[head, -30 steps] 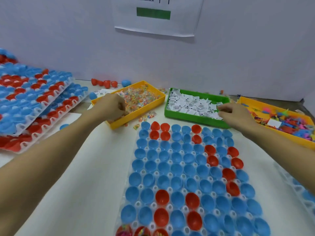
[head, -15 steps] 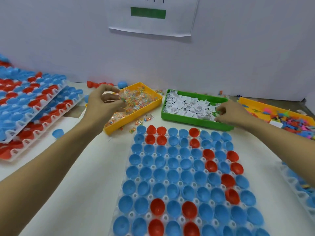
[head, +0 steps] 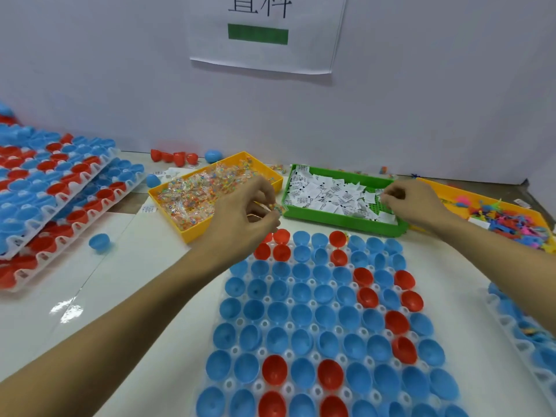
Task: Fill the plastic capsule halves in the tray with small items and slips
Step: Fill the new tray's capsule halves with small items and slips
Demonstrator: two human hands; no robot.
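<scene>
A clear tray (head: 289,303) in front of me holds rows of open blue and red capsule halves. Behind it stand a yellow bin of small clear bead packets (head: 198,191) and a green bin of white paper slips (head: 328,194). My left hand (head: 243,215) hovers over the tray's far left corner, its fingers pinching small bead packets. My right hand (head: 412,201) is over the right end of the green bin, fingertips pinching white slips.
Stacked trays of blue and red capsule halves (head: 54,188) fill the left side. Loose capsule halves (head: 99,242) lie on the white table. An orange bin of colourful small toys (head: 505,218) stands at the right. Another tray (head: 529,329) reaches in at the right edge.
My left hand has lifted out of the yellow bin with bead packets and moved right, over the tray's far corner. My right hand stays at the green bin, picking at slips.
</scene>
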